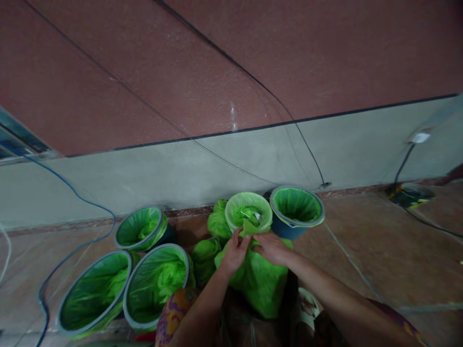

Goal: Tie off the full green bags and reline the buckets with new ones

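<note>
A full green plastic bag (262,284) stands on the floor right in front of me. My left hand (237,248) pinches the gathered neck of the bag from the left side. From the right, my right hand (271,247) is closed on the same neck, its fingertips close to my left ones. A short end of the green plastic sticks up above my fingers. Just behind my hands is a pale green basin (249,200) with green plastic and a small white item inside. What fills the bag cannot be made out.
Beside the basin stands a blue bucket (296,230) lined with green plastic. Several lined buckets, among them one bucket (159,289), stand at left. Tied green bags (205,255) sit between. A blue cable (77,248) crosses the floor; a dark tin (412,194) stands by the wall.
</note>
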Available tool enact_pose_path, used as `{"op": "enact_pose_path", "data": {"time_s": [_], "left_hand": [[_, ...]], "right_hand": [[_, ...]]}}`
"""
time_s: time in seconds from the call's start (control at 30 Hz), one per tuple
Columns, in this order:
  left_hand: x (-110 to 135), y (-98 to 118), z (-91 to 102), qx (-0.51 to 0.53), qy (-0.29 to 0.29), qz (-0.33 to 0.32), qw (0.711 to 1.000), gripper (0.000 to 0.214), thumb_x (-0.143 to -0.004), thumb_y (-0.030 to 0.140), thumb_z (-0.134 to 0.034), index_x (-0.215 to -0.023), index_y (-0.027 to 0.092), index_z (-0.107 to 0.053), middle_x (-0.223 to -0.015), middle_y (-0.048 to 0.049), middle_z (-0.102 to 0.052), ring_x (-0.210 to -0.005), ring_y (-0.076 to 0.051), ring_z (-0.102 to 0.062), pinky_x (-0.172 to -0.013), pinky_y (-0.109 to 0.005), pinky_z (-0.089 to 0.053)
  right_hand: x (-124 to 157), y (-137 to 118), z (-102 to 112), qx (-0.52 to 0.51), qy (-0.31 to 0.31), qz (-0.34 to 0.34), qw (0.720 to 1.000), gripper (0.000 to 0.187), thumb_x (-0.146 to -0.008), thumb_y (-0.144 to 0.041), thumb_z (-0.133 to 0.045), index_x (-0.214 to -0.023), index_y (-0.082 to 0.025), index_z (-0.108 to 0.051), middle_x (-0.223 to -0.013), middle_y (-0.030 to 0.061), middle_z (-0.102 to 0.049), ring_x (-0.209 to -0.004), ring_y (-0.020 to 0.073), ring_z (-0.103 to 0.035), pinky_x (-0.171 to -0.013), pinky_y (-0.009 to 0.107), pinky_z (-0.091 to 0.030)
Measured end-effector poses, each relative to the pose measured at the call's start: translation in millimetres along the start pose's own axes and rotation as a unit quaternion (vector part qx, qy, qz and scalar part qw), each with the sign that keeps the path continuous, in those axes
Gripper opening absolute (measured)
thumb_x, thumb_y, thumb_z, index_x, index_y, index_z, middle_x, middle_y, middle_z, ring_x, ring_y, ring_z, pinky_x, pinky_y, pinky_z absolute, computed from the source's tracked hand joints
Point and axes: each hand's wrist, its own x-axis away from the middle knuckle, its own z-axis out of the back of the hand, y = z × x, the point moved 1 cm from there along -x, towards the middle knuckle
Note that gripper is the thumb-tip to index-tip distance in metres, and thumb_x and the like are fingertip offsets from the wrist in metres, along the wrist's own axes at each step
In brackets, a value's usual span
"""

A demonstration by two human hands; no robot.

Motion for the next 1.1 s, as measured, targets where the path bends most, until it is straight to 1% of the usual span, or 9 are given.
{"op": "enact_pose_path", "data": {"time_s": [0.13, 0.23, 0.4, 0.57, 0.67, 0.77, 0.87, 1.0, 1.1], "left_hand": [[12, 17, 8.5, -0.136, 0.106, -0.142, 0.975, 0.062, -0.084, 0.044, -0.058, -0.139, 0.020, -0.041, -0.136, -0.0133, -0.054, -0.129, -0.028, -0.046, -0.111, -0.045, -0.032], [23, 23, 5.6, -0.196, 0.077, -0.183, 0.960, 0.073, -0.078, 0.047, -0.066, -0.141, 0.019, -0.042, -0.143, -0.0155, -0.047, -0.134, -0.033, -0.039, -0.115, -0.048, -0.025], [24, 12, -8.0, -0.168, -0.031, -0.100, 0.980, 0.094, -0.063, 0.047, -0.078, -0.143, 0.016, -0.041, -0.141, -0.0181, -0.050, -0.129, -0.038, -0.044, -0.113, -0.050, -0.028], [15, -2, -11.7, -0.121, -0.063, -0.046, 0.990, 0.062, -0.066, 0.022, -0.067, -0.126, 0.017, -0.057, -0.120, -0.0140, -0.064, -0.118, -0.033, -0.055, -0.109, -0.044, -0.035], [11, -6, -10.2, -0.077, -0.059, -0.019, 0.995, 0.053, -0.068, 0.015, -0.059, -0.121, 0.019, -0.058, -0.115, -0.0119, -0.067, -0.114, -0.030, -0.058, -0.106, -0.042, -0.039], [7, -6, -8.0, -0.041, -0.067, -0.018, 0.997, 0.058, -0.067, 0.011, -0.054, -0.125, 0.016, -0.052, -0.117, -0.0116, -0.067, -0.109, -0.027, -0.060, -0.101, -0.040, -0.043], [2, -5, -5.5, 0.002, -0.061, -0.030, 0.998, 0.058, -0.061, 0.006, -0.050, -0.118, 0.016, -0.053, -0.115, -0.0097, -0.066, -0.107, -0.023, -0.059, -0.100, -0.038, -0.043], [-2, -7, -4.1, 0.066, -0.075, 0.014, 0.995, 0.054, -0.062, 0.009, -0.053, -0.116, 0.016, -0.054, -0.096, -0.0041, -0.066, -0.089, -0.020, -0.060, -0.084, -0.033, -0.048], [0, -7, -4.1, 0.109, -0.079, 0.064, 0.989, 0.063, -0.063, 0.009, -0.055, -0.125, 0.019, -0.050, -0.078, 0.0021, -0.061, -0.073, -0.016, -0.058, -0.073, -0.030, -0.048]], "right_hand": [[-10, 11, 1, 0.012, 0.027, -0.077, 0.997, 0.021, -0.086, -0.026, -0.053, -0.097, -0.014, -0.067, -0.108, 0.0170, -0.069, -0.106, 0.0305, -0.061, -0.092, 0.040, -0.043], [-15, 16, 2, -0.031, 0.045, -0.117, 0.992, 0.020, -0.085, -0.027, -0.054, -0.090, -0.014, -0.067, -0.100, 0.0132, -0.069, -0.097, 0.0258, -0.062, -0.083, 0.035, -0.044], [-16, 14, -2, -0.175, 0.033, -0.108, 0.978, 0.034, -0.089, -0.034, -0.048, -0.063, -0.016, -0.059, -0.065, 0.0024, -0.058, -0.065, 0.0146, -0.053, -0.058, 0.026, -0.037], [-12, 7, 1, -0.172, 0.008, -0.080, 0.982, 0.035, -0.087, -0.035, -0.051, -0.059, -0.016, -0.060, -0.058, 0.0010, -0.054, -0.059, 0.0143, -0.051, -0.058, 0.028, -0.039], [-6, 3, 11, -0.092, 0.020, -0.048, 0.994, 0.027, -0.082, -0.039, -0.059, -0.084, -0.015, -0.071, -0.084, 0.0081, -0.069, -0.083, 0.0233, -0.063, -0.078, 0.036, -0.047], [2, -2, 18, -0.082, 0.010, 0.032, 0.996, 0.071, -0.066, -0.035, -0.075, -0.132, -0.016, -0.057, -0.136, 0.0142, -0.056, -0.126, 0.0307, -0.050, -0.105, 0.042, -0.039], [6, -4, 17, -0.090, -0.060, 0.073, 0.991, 0.097, -0.057, -0.025, -0.080, -0.145, -0.017, -0.041, -0.148, 0.0148, -0.045, -0.135, 0.0306, -0.042, -0.112, 0.042, -0.034], [6, 1, 12, -0.064, -0.069, 0.031, 0.995, 0.086, -0.064, -0.016, -0.071, -0.144, -0.022, -0.042, -0.142, 0.0119, -0.053, -0.129, 0.0299, -0.050, -0.108, 0.042, -0.038], [5, 3, 14, -0.087, -0.037, 0.019, 0.995, 0.057, -0.065, -0.015, -0.070, -0.120, -0.024, -0.062, -0.122, 0.0071, -0.067, -0.118, 0.0301, -0.058, -0.103, 0.043, -0.041]]}}
